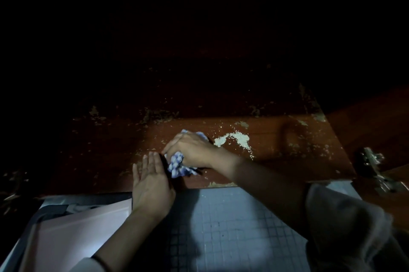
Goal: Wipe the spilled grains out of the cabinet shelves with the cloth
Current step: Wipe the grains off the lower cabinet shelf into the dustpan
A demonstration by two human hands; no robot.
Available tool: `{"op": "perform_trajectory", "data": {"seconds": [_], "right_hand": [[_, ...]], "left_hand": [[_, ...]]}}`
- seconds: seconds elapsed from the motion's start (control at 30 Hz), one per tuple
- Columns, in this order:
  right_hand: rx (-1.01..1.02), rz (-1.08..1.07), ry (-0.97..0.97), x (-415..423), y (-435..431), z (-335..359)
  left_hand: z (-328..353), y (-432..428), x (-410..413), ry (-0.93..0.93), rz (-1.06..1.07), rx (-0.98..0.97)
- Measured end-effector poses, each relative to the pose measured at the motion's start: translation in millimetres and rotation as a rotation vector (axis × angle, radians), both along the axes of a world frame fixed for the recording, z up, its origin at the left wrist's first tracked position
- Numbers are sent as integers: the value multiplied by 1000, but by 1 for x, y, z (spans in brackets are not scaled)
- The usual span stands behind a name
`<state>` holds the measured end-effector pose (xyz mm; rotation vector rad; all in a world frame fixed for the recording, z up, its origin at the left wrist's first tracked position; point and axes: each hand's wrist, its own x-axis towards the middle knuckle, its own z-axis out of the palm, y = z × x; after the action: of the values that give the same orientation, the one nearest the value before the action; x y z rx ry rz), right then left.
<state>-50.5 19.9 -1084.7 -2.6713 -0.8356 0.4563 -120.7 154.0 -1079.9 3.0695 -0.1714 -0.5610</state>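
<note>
The blue-and-white cloth point(177, 165) is bunched up in the right hand point(191, 150), whose fingers are curled down over it and grip it against the reddish-brown shelf point(287, 161). One crumpled end sticks out beyond the fingertips and another tuft hangs out under the palm, toward the shelf's front edge. Just to the side of those curled fingers lies the left hand point(152, 181), fingers straight and held together, holding nothing, set on the front part of the shelf with its wrist over the edge. Its fingers run right alongside the cloth, though I cannot tell whether they touch it. On the far side of the right hand, past the knuckles, sits the thickest patch of pale grains point(234, 139), close to the cloth but apart from it. Thinner specks and smears trail away across the board, along the front edge below the right wrist and back into the dark part of the cabinet, where little can be made out. The right forearm comes in at a slant from a loose grey sleeve point(345, 223). Farther out beyond that arm, a metal hinge point(376, 170) sits at the cabinet's side. Below the shelf edge, under both wrists, is a floor of small grey tiles point(232, 227), and beside the left forearm lies a pale pinkish sheet point(77, 227).
</note>
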Motion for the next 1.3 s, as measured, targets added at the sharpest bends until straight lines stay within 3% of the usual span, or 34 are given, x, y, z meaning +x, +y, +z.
{"op": "perform_trajectory", "data": {"seconds": [0.1,0.6,0.77,0.87,1.1,1.3], "right_hand": [[0,74,32,-8,3,-11],[-44,-192,112,-36,-111,2],[147,-321,-46,-27,-114,8],[60,-227,-40,-35,-105,3],[140,-190,-306,-40,-100,2],[92,-262,-316,-41,-103,11]], "left_hand": [[2,-1,-2,11,22,1],[1,-10,-10,66,-57,-66],[-1,-17,-11,57,-84,-137],[-4,-20,-12,18,-118,-243],[-5,-27,-14,-38,-184,-315],[9,-24,-16,-64,-159,-370]]}}
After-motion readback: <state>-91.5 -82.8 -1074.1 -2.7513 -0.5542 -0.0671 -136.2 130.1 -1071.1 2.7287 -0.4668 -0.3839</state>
